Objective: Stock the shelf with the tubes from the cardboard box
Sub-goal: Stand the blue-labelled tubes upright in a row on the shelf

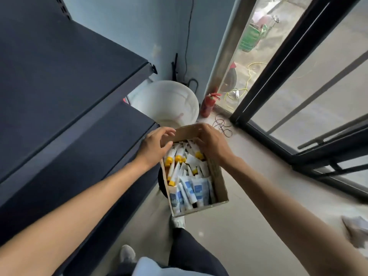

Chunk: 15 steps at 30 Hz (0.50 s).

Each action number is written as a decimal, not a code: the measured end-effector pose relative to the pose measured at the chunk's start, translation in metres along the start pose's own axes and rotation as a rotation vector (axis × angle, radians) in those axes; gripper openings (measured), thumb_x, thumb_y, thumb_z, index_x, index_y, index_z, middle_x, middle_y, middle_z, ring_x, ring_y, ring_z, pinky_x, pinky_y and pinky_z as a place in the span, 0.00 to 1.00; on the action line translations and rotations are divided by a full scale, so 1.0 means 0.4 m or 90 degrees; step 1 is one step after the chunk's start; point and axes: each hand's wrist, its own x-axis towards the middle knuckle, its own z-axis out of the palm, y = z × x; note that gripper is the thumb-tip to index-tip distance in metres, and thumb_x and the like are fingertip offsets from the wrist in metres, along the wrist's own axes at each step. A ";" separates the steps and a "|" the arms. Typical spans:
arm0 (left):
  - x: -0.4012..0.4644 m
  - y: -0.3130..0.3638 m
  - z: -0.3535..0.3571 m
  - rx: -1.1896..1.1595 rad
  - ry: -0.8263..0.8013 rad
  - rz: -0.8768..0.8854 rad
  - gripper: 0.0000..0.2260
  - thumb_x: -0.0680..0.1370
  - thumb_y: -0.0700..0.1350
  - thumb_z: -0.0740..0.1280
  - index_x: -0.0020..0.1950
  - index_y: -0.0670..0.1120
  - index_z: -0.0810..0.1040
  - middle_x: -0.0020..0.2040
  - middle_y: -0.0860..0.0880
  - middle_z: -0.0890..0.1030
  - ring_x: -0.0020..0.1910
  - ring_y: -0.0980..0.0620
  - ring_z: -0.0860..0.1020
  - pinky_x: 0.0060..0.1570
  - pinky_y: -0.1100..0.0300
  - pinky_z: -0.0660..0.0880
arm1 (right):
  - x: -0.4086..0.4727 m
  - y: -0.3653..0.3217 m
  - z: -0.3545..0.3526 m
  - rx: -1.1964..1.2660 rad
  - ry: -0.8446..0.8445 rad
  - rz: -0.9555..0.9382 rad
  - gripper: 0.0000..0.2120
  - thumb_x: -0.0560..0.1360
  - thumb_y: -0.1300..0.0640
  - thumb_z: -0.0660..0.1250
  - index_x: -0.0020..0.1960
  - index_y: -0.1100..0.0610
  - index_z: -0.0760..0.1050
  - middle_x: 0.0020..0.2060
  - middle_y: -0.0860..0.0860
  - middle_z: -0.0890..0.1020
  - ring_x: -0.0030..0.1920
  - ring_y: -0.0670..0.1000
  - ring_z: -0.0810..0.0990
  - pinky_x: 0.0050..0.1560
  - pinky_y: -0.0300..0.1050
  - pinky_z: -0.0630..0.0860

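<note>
Far left, dark shelf [59, 92] with two tiers showing, both bare where visible, nothing stocked on them yet. Left hand [154, 147] next, over the near-left corner of the cardboard box [218, 176], fingers loosely curled above the tubes, seems not to hold anything yet, though the fingertips are partly hidden. Box sits on something dark and round beside the shelf, open top, packed with tubes [191, 176]: yellow-capped white ones toward the far end, blue-and-white ones standing at the near end. Right hand [211, 144] reaches in at the far end, fingers curled down onto the yellow-capped tubes; looks like a pinch starting, but whether it has one gripped I cannot tell. Step is picking tubes out; best to take a few aligned tubes by their bodies, caps one way, and lift straight up so neighbours don't spill. Behind the box a white bucket [165, 104], inside looks nearly empty. Right of it a red fire extinguisher [208, 104] by the window.
</note>
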 end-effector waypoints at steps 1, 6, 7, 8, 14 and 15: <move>0.009 -0.018 0.049 -0.010 -0.027 -0.040 0.14 0.76 0.38 0.70 0.60 0.49 0.79 0.54 0.53 0.82 0.52 0.55 0.79 0.54 0.58 0.77 | -0.007 0.040 0.024 0.007 -0.015 0.027 0.21 0.75 0.55 0.71 0.65 0.56 0.72 0.58 0.54 0.80 0.55 0.55 0.79 0.52 0.45 0.74; 0.027 -0.149 0.267 0.013 -0.140 -0.190 0.13 0.77 0.44 0.69 0.62 0.51 0.79 0.54 0.54 0.81 0.50 0.56 0.79 0.48 0.62 0.75 | -0.045 0.238 0.182 0.044 -0.110 0.153 0.19 0.76 0.53 0.70 0.64 0.56 0.73 0.57 0.54 0.80 0.55 0.56 0.79 0.52 0.46 0.74; 0.028 -0.178 0.304 0.030 -0.158 -0.200 0.13 0.78 0.45 0.69 0.62 0.51 0.79 0.54 0.54 0.81 0.50 0.55 0.79 0.47 0.61 0.75 | -0.052 0.274 0.218 0.045 -0.130 0.164 0.18 0.76 0.54 0.70 0.64 0.57 0.74 0.57 0.54 0.80 0.54 0.56 0.79 0.52 0.47 0.74; 0.028 -0.209 0.339 0.050 -0.176 -0.208 0.13 0.78 0.45 0.69 0.62 0.50 0.79 0.55 0.54 0.81 0.49 0.55 0.78 0.46 0.60 0.73 | -0.058 0.306 0.254 0.045 -0.148 0.174 0.18 0.76 0.55 0.70 0.63 0.57 0.74 0.57 0.54 0.80 0.55 0.57 0.79 0.52 0.47 0.74; 0.028 -0.379 0.531 0.146 -0.280 -0.225 0.13 0.80 0.45 0.66 0.64 0.48 0.80 0.59 0.50 0.81 0.55 0.50 0.79 0.54 0.55 0.76 | -0.103 0.461 0.463 0.038 -0.236 0.245 0.19 0.76 0.56 0.69 0.66 0.58 0.74 0.59 0.55 0.78 0.58 0.58 0.78 0.56 0.49 0.74; 0.029 -0.397 0.561 0.162 -0.298 -0.216 0.13 0.80 0.45 0.66 0.64 0.47 0.80 0.59 0.50 0.80 0.56 0.49 0.79 0.55 0.55 0.75 | -0.111 0.480 0.495 0.041 -0.248 0.256 0.19 0.76 0.56 0.69 0.66 0.58 0.73 0.60 0.55 0.78 0.58 0.57 0.78 0.57 0.50 0.74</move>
